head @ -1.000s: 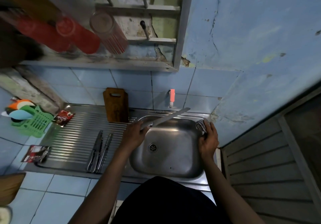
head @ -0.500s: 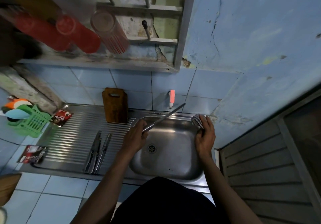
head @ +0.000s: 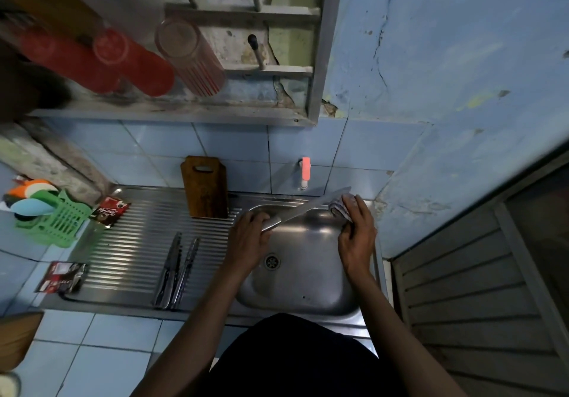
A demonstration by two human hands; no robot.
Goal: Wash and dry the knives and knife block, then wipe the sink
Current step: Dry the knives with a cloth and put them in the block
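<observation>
Blue tiles and cracked blue paint behind a stainless sink (head: pixel 303 299), and I'm over the basin at centre frame, drying a knife. My left hand (head: pixel 250 239) is wrapped round the handle of the big knife (head: pixel 311 207), its long flat steel blade slanting up toward the pink tap (head: pixel 305 172). My right hand (head: pixel 357 236) has its fingers curled round a bunched checked cloth (head: pixel 338 208), soft and crumpled, pressed against the blade just short of the tip. So, by my reckoning, this is the drying step, with the cloth at the far end of the blade.

Next I'd say it wants a careful pull off the tip, fingers kept behind the edge, then this one laid down on the ribbed drainboard (head: pixel 129 242) left of centre, beside the two slim knives (head: pixel 177 268) lying side by side there, handles toward me.

Brown wooden knife block (head: pixel 205 190) stands upright at the back of the drainboard, against the tiles. Sink wipe comes later, I reckon.
</observation>
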